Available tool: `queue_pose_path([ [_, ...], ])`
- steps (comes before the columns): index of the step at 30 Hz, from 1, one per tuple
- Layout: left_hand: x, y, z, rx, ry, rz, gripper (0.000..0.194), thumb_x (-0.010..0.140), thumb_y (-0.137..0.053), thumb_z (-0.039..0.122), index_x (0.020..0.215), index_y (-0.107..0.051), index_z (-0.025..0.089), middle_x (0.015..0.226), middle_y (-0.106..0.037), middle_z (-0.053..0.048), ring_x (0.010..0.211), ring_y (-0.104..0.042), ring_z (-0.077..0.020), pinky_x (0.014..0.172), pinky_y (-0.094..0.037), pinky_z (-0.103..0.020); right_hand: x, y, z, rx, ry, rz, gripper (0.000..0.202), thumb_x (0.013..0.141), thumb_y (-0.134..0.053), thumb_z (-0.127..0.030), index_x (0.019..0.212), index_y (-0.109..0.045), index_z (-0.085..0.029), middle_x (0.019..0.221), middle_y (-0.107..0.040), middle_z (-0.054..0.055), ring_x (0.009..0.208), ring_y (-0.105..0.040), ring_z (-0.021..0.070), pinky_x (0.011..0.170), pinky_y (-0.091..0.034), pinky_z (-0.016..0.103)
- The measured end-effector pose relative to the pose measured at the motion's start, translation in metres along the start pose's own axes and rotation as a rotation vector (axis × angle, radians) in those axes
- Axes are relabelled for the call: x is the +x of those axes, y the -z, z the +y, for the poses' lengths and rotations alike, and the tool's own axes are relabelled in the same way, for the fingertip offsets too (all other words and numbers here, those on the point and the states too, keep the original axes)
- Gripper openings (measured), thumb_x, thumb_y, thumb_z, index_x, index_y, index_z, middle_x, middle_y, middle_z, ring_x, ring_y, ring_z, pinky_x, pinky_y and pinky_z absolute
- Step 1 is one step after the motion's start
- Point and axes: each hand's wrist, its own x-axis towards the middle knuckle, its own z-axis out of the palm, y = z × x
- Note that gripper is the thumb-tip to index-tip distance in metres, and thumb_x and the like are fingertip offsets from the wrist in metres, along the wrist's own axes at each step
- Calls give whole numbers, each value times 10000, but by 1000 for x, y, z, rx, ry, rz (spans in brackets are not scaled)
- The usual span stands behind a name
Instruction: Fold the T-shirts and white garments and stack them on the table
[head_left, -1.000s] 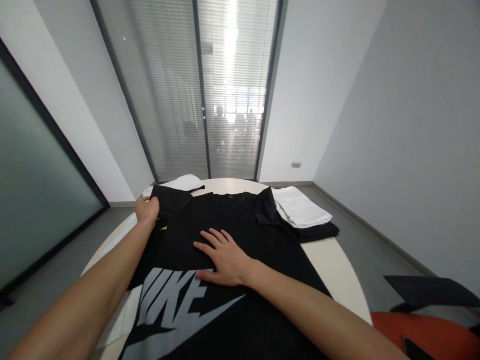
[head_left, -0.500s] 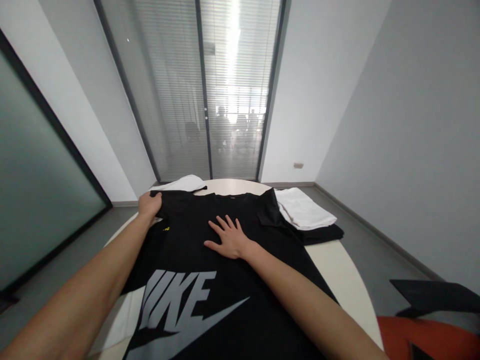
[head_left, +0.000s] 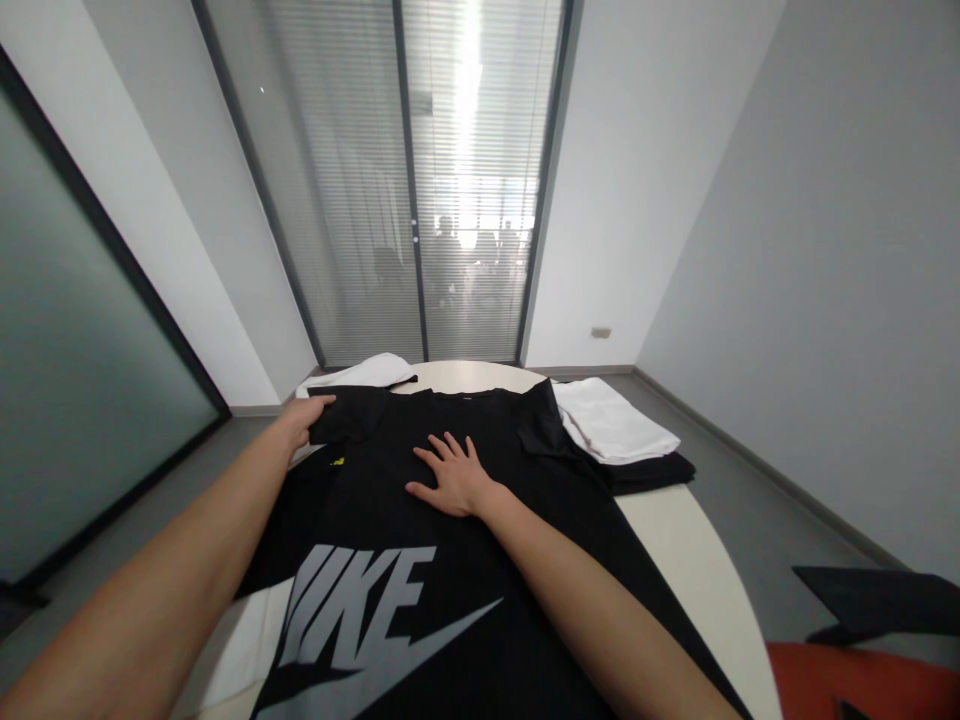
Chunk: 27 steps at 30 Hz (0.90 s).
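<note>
My left hand [head_left: 304, 415] pinches the shirt [head_left: 397, 510] by its sleeve [head_left: 351, 413], likely straightening it. My open right hand [head_left: 457, 482] apparently anchors its chest.

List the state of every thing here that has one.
Black T-shirt, spread out, print up.
Right hand, open, flat on the shirt.
Left hand, at the sleeve edge, grip unclear.
White cloth at right, folded.
Black cloth beneath it, folded.
White cloth at far left, partly hidden.
Blinds, lowered.
Chair, upright.
</note>
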Motion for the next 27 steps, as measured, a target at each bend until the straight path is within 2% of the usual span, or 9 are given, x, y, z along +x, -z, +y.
queue_pose_path([
  [4,-4,4,2,38,-17,-31,382,635,-794,298,964,-706,125,833,-758,-106,703,-722,-242,666,-596,-351,-3,-4,1,-12,0,-16,824,889,-352,-787,1551,-346,-298,1649,-229,96,1519,-111,383,1175,-46,660],
  [8,-14,3,11,92,-70,-63,419,616,-798,300,982,-716,113,824,-761,-110,692,-722,-251,655,-588,-353,-3,-3,1,-30,6,0,821,892,-359,-781,1552,-346,-294,1647,-234,99,1518,-118,382,1174,-47,659],
  [12,-28,-6,27,186,-208,-56,361,704,-728,311,1019,-727,135,911,-768,-110,811,-724,-262,737,-567,-350,-3,-4,1,-30,4,21,827,882,-367,-789,1546,-361,-295,1643,-250,94,1517,-126,377,1179,-45,646],
  [17,-52,-28,40,335,-400,-86,317,690,-728,263,998,-746,189,1067,-753,-96,1042,-670,-299,911,-493,-361,-3,-5,1,-18,-3,39,813,878,-403,-777,1534,-381,-296,1637,-269,84,1518,-138,362,1189,-40,626],
  [20,-74,-43,37,511,-494,-113,327,743,-698,298,1064,-726,236,1075,-747,-75,1045,-665,-301,883,-485,-369,-1,-9,4,32,-13,80,775,917,-390,-725,1531,-384,-251,1622,-306,92,1515,-166,341,1200,-65,606],
  [23,-101,-56,29,702,-629,-190,321,812,-649,345,1120,-681,263,1061,-743,-52,983,-680,-269,805,-487,-340,3,-12,8,118,-51,146,692,982,-366,-603,1529,-367,-181,1588,-372,113,1506,-219,296,1215,-107,557],
  [27,-130,-65,15,798,-770,-279,304,838,-628,454,1070,-666,261,1045,-740,-61,940,-688,-273,775,-480,-348,8,-13,12,257,-121,242,631,1007,-383,-465,1535,-317,-126,1503,-485,150,1444,-366,235,1218,-168,479],
])
